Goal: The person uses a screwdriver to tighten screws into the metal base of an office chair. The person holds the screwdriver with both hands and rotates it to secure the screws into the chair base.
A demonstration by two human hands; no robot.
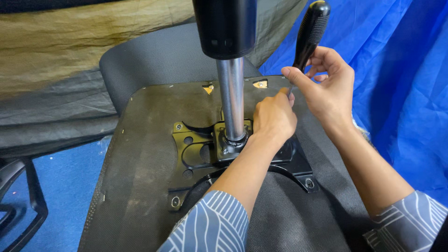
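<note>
Head view: your right hand point(329, 86) grips a black-handled screwdriver point(309, 32), held near upright, while your left hand point(274, 117) pinches its tip at the black metal mounting plate point(196, 149) on the upturned chair seat point(140, 154), beside the chrome gas-lift column point(232, 95).

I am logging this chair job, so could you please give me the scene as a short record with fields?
Setting: upturned office chair seat lying on blue sheeting
Mounted part: black metal plate on the seat underside, with a chrome column rising from it
Left hand: fingers pinched at the screwdriver's tip, by the plate's far right corner
Right hand: grips the shaft just below the black screwdriver handle
Screwdriver pose: near upright, leaning right
Sleeves: grey-blue with white line pattern
</note>
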